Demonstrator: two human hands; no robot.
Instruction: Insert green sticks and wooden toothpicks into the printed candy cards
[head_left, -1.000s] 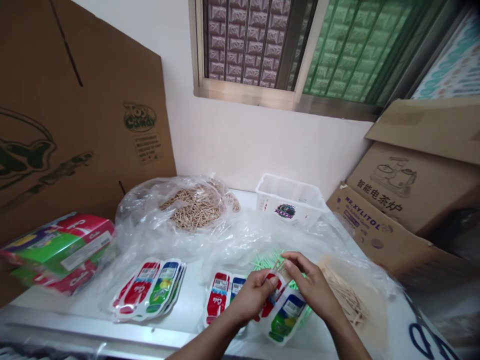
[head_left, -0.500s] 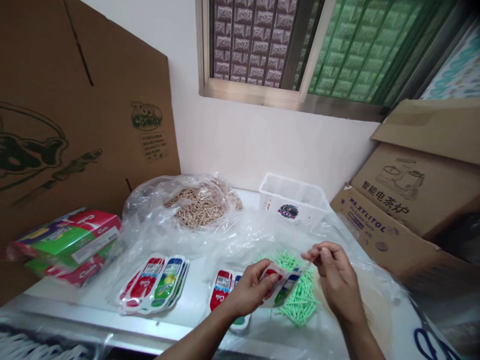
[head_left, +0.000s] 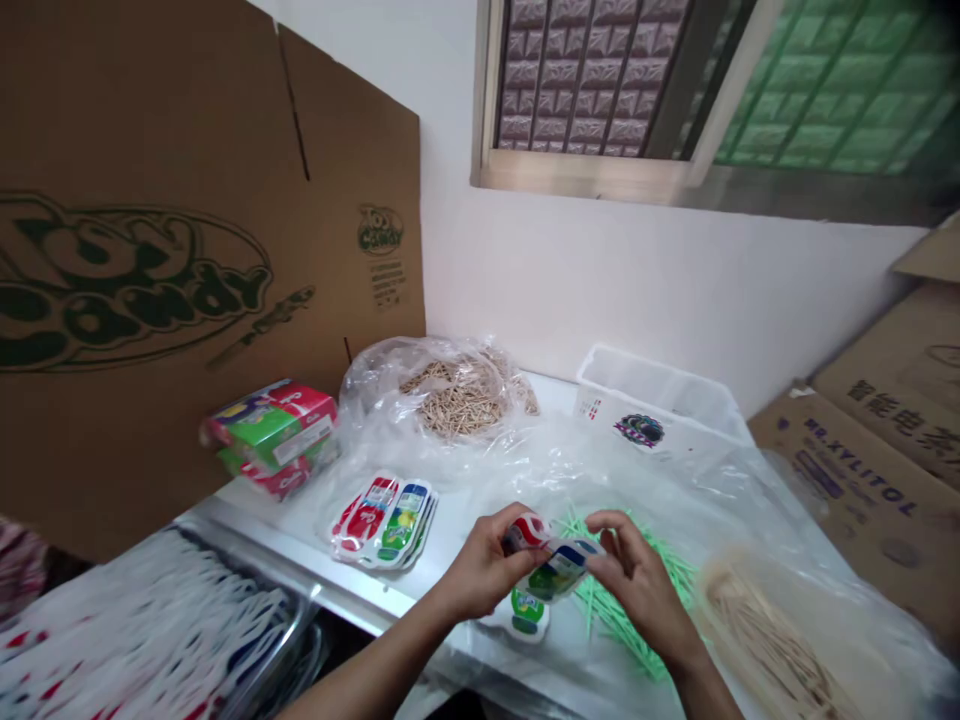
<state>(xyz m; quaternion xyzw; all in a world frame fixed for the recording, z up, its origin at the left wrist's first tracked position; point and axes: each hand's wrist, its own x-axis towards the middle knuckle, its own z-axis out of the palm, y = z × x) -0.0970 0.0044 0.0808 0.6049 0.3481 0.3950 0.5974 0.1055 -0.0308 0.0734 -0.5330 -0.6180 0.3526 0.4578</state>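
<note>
The left hand [head_left: 487, 562] pinches 1 red, blue and green bottle-shaped packet [head_left: 559, 568] between thumb and fingers, above the white table [head_left: 442, 510]; the right hand's [head_left: 637, 578] curled fingers meet its blue end. Thin light-green plastic sticks [head_left: 622, 625] lie in a loose pile beneath the right hand.

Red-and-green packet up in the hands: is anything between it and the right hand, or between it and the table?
Nothing visible stands between the red-and-green packet and the right hand, whose fingers are at its edge. Towards the table, a lower packet and green sticks lie beneath or close beside it.
</note>
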